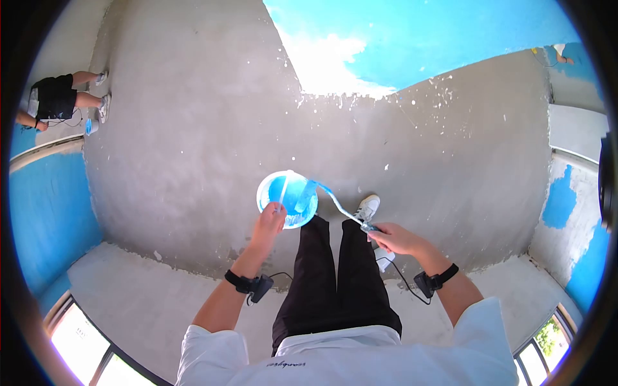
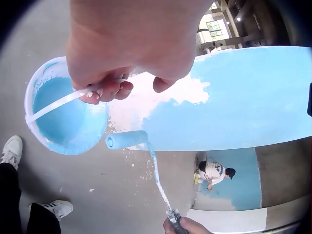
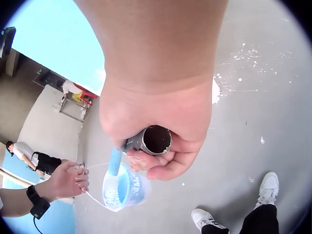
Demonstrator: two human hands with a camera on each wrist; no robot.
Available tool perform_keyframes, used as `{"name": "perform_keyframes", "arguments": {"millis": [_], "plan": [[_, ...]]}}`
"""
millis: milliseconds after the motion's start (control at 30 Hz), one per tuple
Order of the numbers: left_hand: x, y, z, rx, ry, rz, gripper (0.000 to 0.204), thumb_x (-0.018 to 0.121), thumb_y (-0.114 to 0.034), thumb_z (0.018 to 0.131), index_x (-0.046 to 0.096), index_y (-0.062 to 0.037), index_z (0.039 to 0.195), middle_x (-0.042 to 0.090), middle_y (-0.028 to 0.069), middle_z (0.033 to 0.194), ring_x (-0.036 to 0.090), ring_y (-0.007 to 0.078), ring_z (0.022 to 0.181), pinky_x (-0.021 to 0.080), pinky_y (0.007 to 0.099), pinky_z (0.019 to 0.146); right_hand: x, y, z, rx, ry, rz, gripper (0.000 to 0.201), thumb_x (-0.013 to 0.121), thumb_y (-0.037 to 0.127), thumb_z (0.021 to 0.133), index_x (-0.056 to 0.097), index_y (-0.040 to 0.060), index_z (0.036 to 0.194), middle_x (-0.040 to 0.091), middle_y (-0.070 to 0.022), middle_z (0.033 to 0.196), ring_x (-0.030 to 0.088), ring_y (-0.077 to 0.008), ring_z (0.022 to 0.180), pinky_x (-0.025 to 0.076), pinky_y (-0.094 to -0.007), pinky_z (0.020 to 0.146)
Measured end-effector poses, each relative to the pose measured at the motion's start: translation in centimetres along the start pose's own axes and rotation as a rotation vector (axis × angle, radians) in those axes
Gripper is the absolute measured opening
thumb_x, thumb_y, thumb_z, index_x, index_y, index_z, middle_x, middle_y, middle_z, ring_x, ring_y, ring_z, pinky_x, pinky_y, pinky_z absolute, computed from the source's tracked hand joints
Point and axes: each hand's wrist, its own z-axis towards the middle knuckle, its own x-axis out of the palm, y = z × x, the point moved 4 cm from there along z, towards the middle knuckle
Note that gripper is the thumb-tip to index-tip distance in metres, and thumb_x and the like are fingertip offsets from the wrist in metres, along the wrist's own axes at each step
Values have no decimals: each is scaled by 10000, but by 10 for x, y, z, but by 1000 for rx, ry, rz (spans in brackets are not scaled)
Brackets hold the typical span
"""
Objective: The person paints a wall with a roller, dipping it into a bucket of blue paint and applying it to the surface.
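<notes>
My left hand (image 1: 269, 222) grips the thin white bail handle (image 2: 58, 101) of a white bucket (image 2: 36, 122). Light blue paint (image 2: 61, 109) lies inside, and blue streaks coat the bucket's inner wall. In my right hand (image 1: 396, 238) is a paint roller, its dark handle (image 3: 157, 140) wrapped by curled fingers, with the hollow end toward the wrist camera. The roller's bent, paint-smeared rod (image 1: 338, 204) leads to a blue-covered sleeve (image 2: 127, 139). That sleeve overlaps the bucket's right side in the head view and shows just outside the rim in the left wrist view.
Ahead stands a wall partly painted blue (image 1: 438, 32), with a white patch (image 1: 328, 61) beside it. White splashes dot the grey floor (image 1: 193, 128). Another person (image 1: 55, 96) stands at far left near a small paint bucket (image 1: 92, 126). A further person (image 2: 214, 171) works at another wall.
</notes>
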Motion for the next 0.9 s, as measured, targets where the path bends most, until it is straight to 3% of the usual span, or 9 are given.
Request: {"name": "perform_keyframes", "arguments": {"millis": [200,233,333,433,467,667,700,767,900], "plan": [[14,-36,-34,70,107,-134,223,507,-204,894,485,-17,1014,394,-28,694,372,55,624,302,221,564,11,50,-21,46,34,-147,343,483,390,984,556,63,909,437,10,605,416,-96,538,353,-269,519],[12,-28,-14,55,130,-152,226,503,-193,889,478,-13,1024,395,-25,707,371,58,632,305,224,572,4,50,2,53,29,-181,343,480,392,985,551,64,914,443,5,614,423,-99,544,361,-273,522],[19,-50,-45,71,160,-147,242,485,-185,876,462,-16,1047,393,-18,721,369,72,658,309,235,607,21,63,-12,37,24,-101,345,470,396,988,538,63,930,465,-10,636,450,-106,557,389,-284,531],[26,-68,-65,98,189,-154,259,476,-186,867,449,-20,1063,388,-12,739,367,86,683,312,242,641,33,79,-16,63,-34,-203,357,460,400,989,521,51,951,501,-34,656,504,-128,573,421,-300,547],[21,-58,-39,94,204,-179,264,481,-184,865,446,-17,1066,386,-11,754,365,87,689,313,242,647,25,80,13,90,-22,-216,357,460,400,989,521,51,951,501,-34,656,504,-128,573,421,-300,547],[19,-69,-69,171,277,-303,216,504,-132,906,430,-14,1071,344,-25,794,341,65,715,312,235,626,59,112,-17,126,-126,-392,366,453,392,988,508,30,973,555,-86,674,584,-196,606,456,-349,570],[15,-56,-42,152,268,-320,216,504,-132,906,430,-14,1071,344,-25,794,341,65,715,312,235,626,44,105,9,151,-121,-421,360,459,385,985,509,29,978,561,-94,677,589,-201,607,457,-353,573],[12,-65,-52,153,294,-317,222,513,-126,899,427,-16,1071,343,-18,802,336,68,724,311,236,632,47,114,-4,151,-140,-446,354,465,379,982,510,28,983,567,-101,680,595,-206,608,458,-357,575],[12,-75,-59,141,287,-278,221,524,-112,888,433,-15,1065,357,-10,812,354,72,738,327,238,652,52,124,-31,36,-234,-646,301,488,341,972,515,42,988,602,-159,731,618,-310,677,459,-411,595]]}}
